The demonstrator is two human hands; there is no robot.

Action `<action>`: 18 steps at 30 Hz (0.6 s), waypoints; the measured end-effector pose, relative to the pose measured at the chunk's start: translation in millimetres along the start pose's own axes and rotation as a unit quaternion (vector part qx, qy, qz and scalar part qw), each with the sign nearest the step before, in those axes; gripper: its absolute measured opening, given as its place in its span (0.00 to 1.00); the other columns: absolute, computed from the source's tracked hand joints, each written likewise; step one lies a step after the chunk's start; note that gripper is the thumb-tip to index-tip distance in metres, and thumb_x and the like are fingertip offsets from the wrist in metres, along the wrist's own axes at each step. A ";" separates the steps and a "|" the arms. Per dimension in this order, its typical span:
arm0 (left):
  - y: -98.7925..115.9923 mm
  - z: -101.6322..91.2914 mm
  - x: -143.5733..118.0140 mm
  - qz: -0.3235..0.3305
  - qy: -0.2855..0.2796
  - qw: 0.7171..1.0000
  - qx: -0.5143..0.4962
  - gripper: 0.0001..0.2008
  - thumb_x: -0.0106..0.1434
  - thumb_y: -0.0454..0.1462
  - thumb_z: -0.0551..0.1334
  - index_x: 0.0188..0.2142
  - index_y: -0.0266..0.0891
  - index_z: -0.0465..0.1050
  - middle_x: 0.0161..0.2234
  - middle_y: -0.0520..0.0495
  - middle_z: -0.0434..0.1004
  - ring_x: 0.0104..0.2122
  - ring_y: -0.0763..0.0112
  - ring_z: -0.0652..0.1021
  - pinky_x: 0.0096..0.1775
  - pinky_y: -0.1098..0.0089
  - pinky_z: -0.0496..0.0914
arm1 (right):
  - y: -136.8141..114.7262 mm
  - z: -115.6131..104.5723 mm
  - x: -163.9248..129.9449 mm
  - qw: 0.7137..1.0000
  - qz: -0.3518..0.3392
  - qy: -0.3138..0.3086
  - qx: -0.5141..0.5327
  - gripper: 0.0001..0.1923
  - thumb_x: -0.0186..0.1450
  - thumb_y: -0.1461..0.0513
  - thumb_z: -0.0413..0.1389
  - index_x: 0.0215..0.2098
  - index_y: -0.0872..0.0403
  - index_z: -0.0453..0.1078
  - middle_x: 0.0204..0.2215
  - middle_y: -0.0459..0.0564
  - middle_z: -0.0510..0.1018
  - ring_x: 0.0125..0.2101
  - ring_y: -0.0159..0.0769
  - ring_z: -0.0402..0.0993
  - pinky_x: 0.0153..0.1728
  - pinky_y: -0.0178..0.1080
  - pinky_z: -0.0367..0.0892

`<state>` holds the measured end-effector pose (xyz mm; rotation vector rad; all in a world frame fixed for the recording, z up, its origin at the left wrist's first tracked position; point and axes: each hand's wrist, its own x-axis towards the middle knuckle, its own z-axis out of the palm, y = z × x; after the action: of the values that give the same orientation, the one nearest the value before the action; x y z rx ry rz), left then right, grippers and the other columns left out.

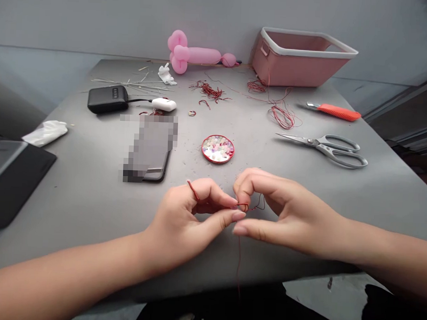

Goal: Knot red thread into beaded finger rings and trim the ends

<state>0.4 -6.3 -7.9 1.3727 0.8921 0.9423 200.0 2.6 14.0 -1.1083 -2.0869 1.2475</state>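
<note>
Red thread (248, 207): thin, limp, light, likely slippery; pinched between left hand (183, 219) and right hand (285, 214) at near counter (93, 188) edge, tail hanging. Both grips clenched on it; best held near fingertips.

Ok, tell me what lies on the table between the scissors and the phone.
In the head view, a round red dish of pale beads lies between the scissors and the phone; otherwise bare grey table.

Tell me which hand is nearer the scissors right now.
Right. The right hand is below and left of the scissors, pinching the red thread; the left hand sits farther left, across the thread.
</note>
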 end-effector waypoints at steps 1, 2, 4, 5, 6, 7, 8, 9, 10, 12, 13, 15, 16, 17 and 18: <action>-0.3 -0.1 -0.4 -0.002 -0.006 1.000 -0.004 0.05 0.57 0.31 0.69 0.30 0.40 0.74 0.29 0.53 0.83 0.32 0.75 0.83 0.36 0.80 0.78 | 0.5 1.3 -0.5 0.999 -0.033 0.016 -0.027 0.10 0.61 0.59 0.64 0.31 0.52 0.66 0.33 0.44 0.71 0.36 0.31 0.68 0.39 0.35 0.64; -0.6 -0.3 -0.9 -0.004 -0.011 1.000 -0.009 0.05 0.57 0.30 0.69 0.30 0.40 0.75 0.30 0.53 0.83 0.32 0.75 0.83 0.36 0.80 0.78 | 1.4 2.1 -0.7 0.996 -0.067 0.025 -0.049 0.09 0.62 0.60 0.62 0.30 0.52 0.65 0.32 0.44 0.71 0.36 0.30 0.68 0.39 0.35 0.65; -1.4 -0.7 -1.4 0.004 -0.021 1.000 -0.015 0.05 0.58 0.30 0.68 0.32 0.40 0.76 0.30 0.54 0.83 0.32 0.76 0.83 0.37 0.81 0.78 | 3.2 2.4 -0.7 0.988 -0.124 0.034 -0.090 0.09 0.63 0.62 0.62 0.31 0.52 0.65 0.31 0.44 0.71 0.35 0.30 0.69 0.39 0.35 0.66; -1.7 -0.9 -1.5 0.014 -0.026 0.999 -0.015 0.05 0.58 0.29 0.68 0.32 0.40 0.76 0.30 0.54 0.83 0.32 0.76 0.83 0.37 0.82 0.77 | 4.0 2.1 -0.6 0.983 -0.147 0.039 -0.108 0.09 0.63 0.63 0.62 0.31 0.52 0.65 0.31 0.44 0.72 0.35 0.29 0.69 0.40 0.35 0.66; -2.0 -1.1 -1.4 0.026 -0.029 0.999 -0.013 0.06 0.58 0.28 0.67 0.32 0.40 0.76 0.30 0.54 0.83 0.32 0.77 0.83 0.37 0.82 0.77 | 4.5 1.6 -0.5 0.978 -0.165 0.044 -0.124 0.09 0.62 0.65 0.62 0.31 0.53 0.65 0.31 0.44 0.72 0.35 0.29 0.70 0.40 0.35 0.67; -2.2 -1.2 -1.2 0.038 -0.030 0.999 -0.009 0.07 0.58 0.27 0.67 0.32 0.40 0.76 0.30 0.54 0.83 0.32 0.78 0.83 0.38 0.83 0.77 | 4.9 1.0 -0.6 0.972 -0.184 0.052 -0.138 0.09 0.62 0.66 0.62 0.32 0.53 0.65 0.31 0.45 0.72 0.36 0.30 0.70 0.40 0.36 0.67; -2.3 -1.4 -0.9 0.048 -0.028 0.998 -0.006 0.07 0.58 0.27 0.66 0.32 0.40 0.76 0.31 0.54 0.83 0.33 0.78 0.83 0.38 0.83 0.77 | 5.0 0.5 -0.7 0.964 -0.205 0.063 -0.155 0.08 0.62 0.67 0.61 0.33 0.54 0.65 0.31 0.46 0.72 0.36 0.30 0.70 0.40 0.37 0.68; -2.3 -1.6 -0.5 0.053 -0.025 0.998 -0.005 0.08 0.58 0.26 0.66 0.33 0.40 0.76 0.31 0.54 0.83 0.33 0.79 0.83 0.38 0.84 0.77 | 5.0 0.2 -1.0 0.954 -0.229 0.079 -0.176 0.07 0.63 0.67 0.61 0.33 0.54 0.66 0.31 0.47 0.72 0.35 0.31 0.70 0.41 0.38 0.69; -2.1 -1.8 0.0 0.052 -0.020 0.998 -0.007 0.08 0.58 0.26 0.66 0.33 0.40 0.76 0.31 0.55 0.83 0.33 0.79 0.83 0.39 0.84 0.77 | 4.9 -0.1 -1.2 0.943 -0.250 0.094 -0.200 0.06 0.63 0.68 0.60 0.34 0.55 0.66 0.31 0.48 0.72 0.35 0.31 0.70 0.42 0.39 0.70; -1.6 -2.4 0.9 0.045 -0.016 0.999 -0.015 0.07 0.58 0.27 0.66 0.32 0.40 0.76 0.31 0.55 0.83 0.33 0.79 0.83 0.38 0.84 0.77 | 4.7 -0.5 -1.5 0.919 -0.281 0.120 -0.251 0.04 0.65 0.67 0.58 0.35 0.55 0.67 0.31 0.49 0.73 0.34 0.31 0.71 0.45 0.43 0.70; -1.1 -2.8 1.3 0.039 -0.015 0.999 -0.022 0.06 0.58 0.27 0.67 0.32 0.40 0.76 0.30 0.55 0.83 0.33 0.79 0.83 0.38 0.84 0.77 | 4.7 -0.6 -1.3 0.910 -0.285 0.127 -0.273 0.03 0.65 0.66 0.58 0.35 0.55 0.67 0.31 0.49 0.73 0.33 0.31 0.71 0.47 0.45 0.70; -0.2 -3.4 1.8 0.027 -0.016 0.999 -0.035 0.05 0.58 0.28 0.68 0.32 0.39 0.76 0.30 0.54 0.83 0.32 0.79 0.83 0.37 0.83 0.77 | 5.0 -0.9 -0.5 0.900 -0.284 0.134 -0.303 0.04 0.66 0.65 0.58 0.34 0.54 0.66 0.30 0.48 0.74 0.32 0.31 0.73 0.51 0.49 0.67; 0.4 -3.6 1.9 0.020 -0.017 0.999 -0.041 0.05 0.58 0.29 0.68 0.32 0.39 0.77 0.30 0.54 0.83 0.32 0.78 0.82 0.37 0.83 0.77 | 5.4 -1.1 0.1 0.896 -0.282 0.139 -0.313 0.04 0.66 0.64 0.58 0.34 0.53 0.66 0.30 0.47 0.75 0.32 0.31 0.74 0.53 0.51 0.66; 0.8 -3.7 2.0 0.013 -0.018 0.999 -0.046 0.04 0.58 0.30 0.68 0.32 0.39 0.77 0.30 0.54 0.83 0.32 0.78 0.82 0.37 0.82 0.77 | 5.8 -1.3 0.8 0.893 -0.281 0.148 -0.319 0.04 0.65 0.64 0.58 0.34 0.53 0.66 0.30 0.46 0.76 0.32 0.31 0.74 0.54 0.52 0.65; 1.2 -3.8 2.0 0.005 -0.017 0.999 -0.050 0.04 0.58 0.31 0.69 0.33 0.39 0.77 0.30 0.53 0.83 0.32 0.78 0.82 0.37 0.82 0.77 | 6.3 -1.4 1.4 0.890 -0.280 0.159 -0.324 0.04 0.65 0.63 0.59 0.35 0.52 0.66 0.30 0.46 0.76 0.33 0.32 0.75 0.55 0.52 0.64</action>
<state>-2.4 -3.1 -6.7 1.3046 0.8029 0.9554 202.8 6.1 9.1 -0.7696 -2.3582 0.0749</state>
